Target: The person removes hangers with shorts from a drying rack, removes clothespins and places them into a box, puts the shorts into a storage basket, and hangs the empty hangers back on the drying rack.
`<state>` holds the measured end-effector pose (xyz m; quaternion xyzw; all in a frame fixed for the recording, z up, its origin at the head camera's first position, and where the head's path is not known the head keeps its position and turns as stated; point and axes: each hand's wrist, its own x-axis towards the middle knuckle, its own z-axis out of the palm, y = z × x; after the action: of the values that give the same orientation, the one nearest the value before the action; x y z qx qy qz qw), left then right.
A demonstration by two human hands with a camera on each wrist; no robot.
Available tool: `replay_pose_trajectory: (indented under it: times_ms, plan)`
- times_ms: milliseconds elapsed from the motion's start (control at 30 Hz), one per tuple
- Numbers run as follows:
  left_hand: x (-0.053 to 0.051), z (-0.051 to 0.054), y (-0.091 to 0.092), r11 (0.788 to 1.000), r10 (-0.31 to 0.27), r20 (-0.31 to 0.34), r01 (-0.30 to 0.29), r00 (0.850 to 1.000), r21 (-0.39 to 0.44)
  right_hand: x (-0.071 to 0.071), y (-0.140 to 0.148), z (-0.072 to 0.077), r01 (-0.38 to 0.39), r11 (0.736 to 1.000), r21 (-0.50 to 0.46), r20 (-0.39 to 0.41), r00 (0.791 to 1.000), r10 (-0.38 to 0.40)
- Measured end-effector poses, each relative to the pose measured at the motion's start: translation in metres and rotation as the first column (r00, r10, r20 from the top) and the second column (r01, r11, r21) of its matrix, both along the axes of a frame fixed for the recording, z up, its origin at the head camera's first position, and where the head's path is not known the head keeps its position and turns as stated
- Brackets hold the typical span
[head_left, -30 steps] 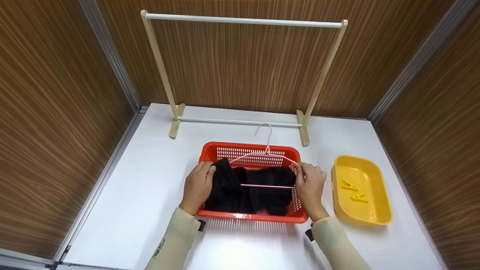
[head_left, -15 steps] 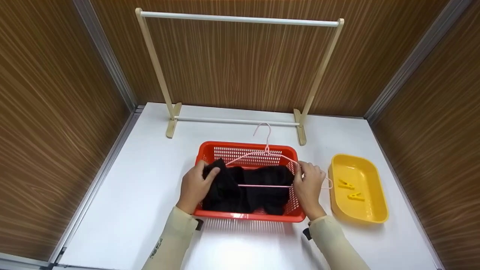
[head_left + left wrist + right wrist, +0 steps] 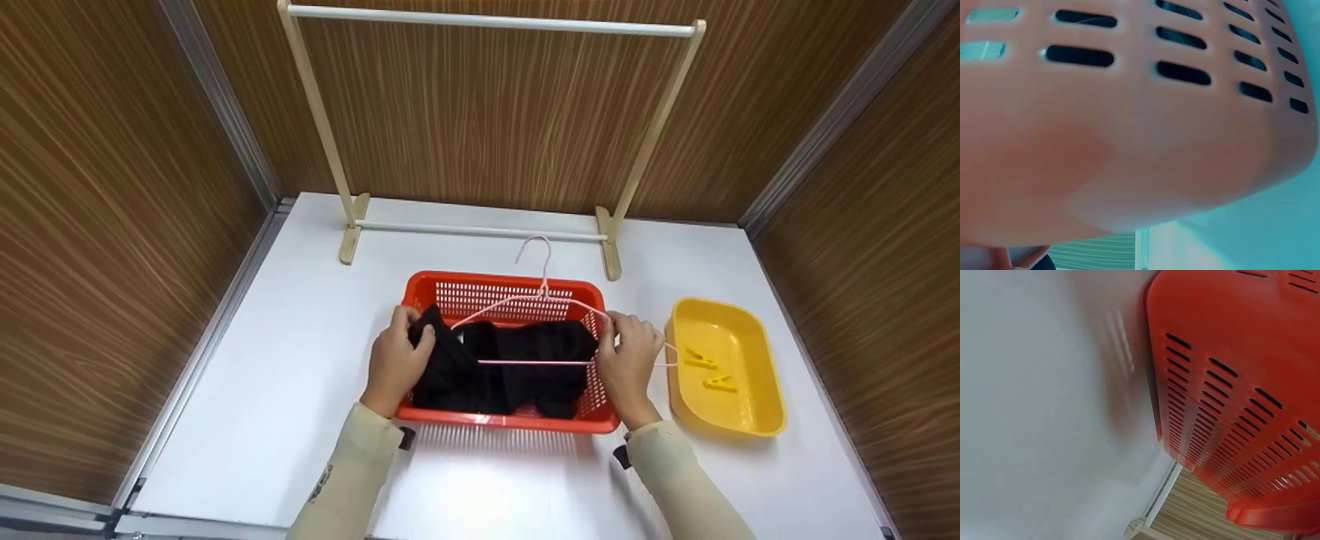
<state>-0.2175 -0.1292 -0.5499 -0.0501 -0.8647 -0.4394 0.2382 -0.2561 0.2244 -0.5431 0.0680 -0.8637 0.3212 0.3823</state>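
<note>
My left hand [image 3: 394, 364] pinches the upper left part of a black garment [image 3: 450, 382] between thumb and fingers. The cloth lies bunched in a red basket [image 3: 510, 421]; what kind of garment it is cannot be told. A pink clothes hanger [image 3: 536, 363] lies over it, hook pointing away from me, its left end hidden under the lifted cloth. My right hand [image 3: 628, 360] grips the hanger near its right end, and the tip sticks out past the hand. Both wrist views show just the basket's slotted outer wall [image 3: 1129, 124], without either hand.
A garment rack with wooden legs and a white top rail [image 3: 491, 20] stands behind the basket. To the right is a yellow tray [image 3: 750, 330] holding two yellow clothespins [image 3: 720, 383]. Wood-grain panels [image 3: 120, 247] border the white table [image 3: 247, 405].
The pinched fold of black cloth has shifted a little left, and a small pale spot now shows beside it. The right hand keeps its grip on the hanger. The head view has shifted slightly.
</note>
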Motion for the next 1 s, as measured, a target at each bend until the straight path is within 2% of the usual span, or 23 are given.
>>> replay_pose_trajectory:
  times_ms: [100, 200, 333, 433, 667, 1000]
  plan:
    - [-0.0032, 0.0027, 0.0021, 1.000, -0.029, -0.006, 0.029, 1.000, 0.002, -0.0031, 0.0022, 0.0023, 0.008, 1.000, 0.003, -0.035, 0.999, -0.008]
    - [-0.0061, 0.0042, 0.0030, 0.998, -0.050, -0.036, 0.049, 0.998, -0.031, -0.0054, 0.0032, 0.0039, 0.020, 1.000, 0.004, -0.071, 0.997, -0.020]
    - [-0.0080, 0.0041, 0.0038, 0.997, -0.062, -0.052, 0.060, 0.997, -0.038, -0.0070, 0.0036, 0.0046, 0.034, 0.999, -0.003, -0.092, 0.995, -0.034]
    - [-0.0067, 0.0021, 0.0045, 0.997, -0.062, -0.040, 0.061, 0.997, -0.038, -0.0059, 0.0043, 0.0029, 0.045, 0.999, -0.005, -0.093, 0.995, -0.046]
    - [-0.0022, -0.0007, 0.0059, 0.994, -0.051, 0.042, 0.055, 0.998, -0.092, 0.0002, 0.0038, -0.0006, 0.057, 0.998, -0.019, -0.104, 0.993, -0.059]
    - [-0.0026, 0.0011, 0.0039, 0.994, -0.025, 0.008, 0.025, 1.000, -0.108, -0.0008, 0.0014, 0.0018, 0.045, 0.998, -0.043, -0.127, 0.991, -0.050]
